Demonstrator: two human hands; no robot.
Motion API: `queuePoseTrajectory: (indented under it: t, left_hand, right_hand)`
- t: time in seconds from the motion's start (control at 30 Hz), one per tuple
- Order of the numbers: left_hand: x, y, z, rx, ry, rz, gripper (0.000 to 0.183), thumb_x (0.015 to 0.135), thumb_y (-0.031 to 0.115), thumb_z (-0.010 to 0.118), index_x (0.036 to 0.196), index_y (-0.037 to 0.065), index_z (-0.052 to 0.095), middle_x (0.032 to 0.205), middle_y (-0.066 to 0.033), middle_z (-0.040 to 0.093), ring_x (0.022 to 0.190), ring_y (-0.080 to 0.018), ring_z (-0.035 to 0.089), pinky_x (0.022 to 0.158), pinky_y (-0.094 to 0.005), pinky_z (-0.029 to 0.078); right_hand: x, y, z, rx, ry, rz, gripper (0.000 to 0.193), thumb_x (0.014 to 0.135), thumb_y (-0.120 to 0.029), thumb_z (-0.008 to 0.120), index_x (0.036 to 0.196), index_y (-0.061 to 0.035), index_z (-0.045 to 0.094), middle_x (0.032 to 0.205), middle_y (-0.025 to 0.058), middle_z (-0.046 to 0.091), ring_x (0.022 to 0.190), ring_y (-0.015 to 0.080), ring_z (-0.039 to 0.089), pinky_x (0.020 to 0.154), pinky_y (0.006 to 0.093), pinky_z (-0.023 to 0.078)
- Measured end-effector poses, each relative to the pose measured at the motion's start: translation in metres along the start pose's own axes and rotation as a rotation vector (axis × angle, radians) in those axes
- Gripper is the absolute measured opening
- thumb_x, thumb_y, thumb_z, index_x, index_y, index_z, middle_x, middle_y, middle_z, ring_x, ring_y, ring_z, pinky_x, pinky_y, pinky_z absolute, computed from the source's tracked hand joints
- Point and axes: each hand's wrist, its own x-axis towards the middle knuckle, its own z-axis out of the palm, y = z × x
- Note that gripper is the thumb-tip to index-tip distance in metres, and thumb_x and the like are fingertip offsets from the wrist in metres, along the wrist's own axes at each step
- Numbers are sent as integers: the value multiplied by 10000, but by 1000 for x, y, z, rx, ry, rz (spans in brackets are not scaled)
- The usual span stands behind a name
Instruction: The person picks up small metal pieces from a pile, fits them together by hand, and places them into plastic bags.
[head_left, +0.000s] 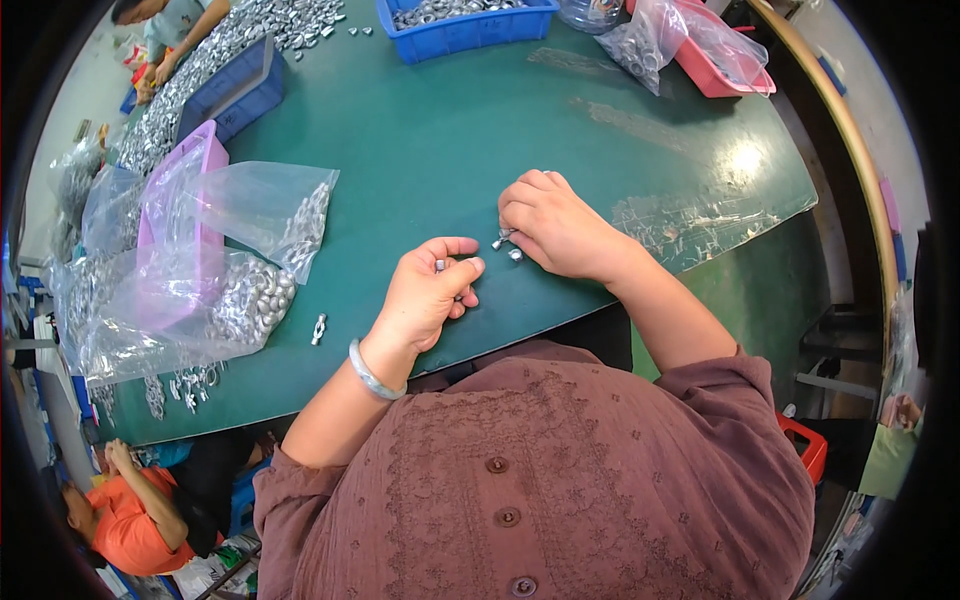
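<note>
Near the table's front edge, my left hand is curled around small silvery metal parts, which show between thumb and fingers. To its right, my right hand is closed with its fingertips down at the tabletop, pinching a small metal clasp-like part. Just below those fingertips lies another small shiny metal piece. The two hands are apart. Left of my left forearm, a single silvery metal clasp-like part lies by itself on the green table.
Clear plastic bags of metal parts surround a lilac tray at left. Beyond are a blue crate, a loose heap of parts, a blue bin and a pink tray. Other people sit at far left and lower left.
</note>
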Motion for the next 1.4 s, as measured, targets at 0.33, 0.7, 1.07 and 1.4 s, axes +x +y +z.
queuePoseTrajectory:
  t: [0.33,0.7,1.07,1.4]
  left_hand:
    - [-2,-5,8,-20,60,363,191,773,63,634,955,26,593,640,38,498,534,-33,445,475,-162,366]
    - [-8,1,2,421,144,972,115,747,-1,628,858,20,608,803,-15,552,575,-35,452,501,-168,367]
    - [-20,7,9,511,175,999,157,747,0,626,902,2,611,718,-16,559,571,-37,475,496,-174,380]
    - [-16,9,4,-69,105,541,83,818,70,580,869,5,593,712,3,545,512,-39,449,456,-157,345]
  right_hand:
    - [6,-21,3,1041,96,426,88,780,-63,596,842,-15,556,783,20,564,720,85,518,637,229,430]
    - [2,-28,3,1485,162,480,121,763,-12,619,878,-26,586,852,40,604,720,84,542,662,212,448]
    - [6,-46,9,362,603,-5,215,643,55,623,839,-21,577,821,99,560,722,245,551,629,298,462]
    - [5,-56,9,500,524,29,310,685,75,589,981,-1,537,886,101,553,785,202,557,684,284,466]
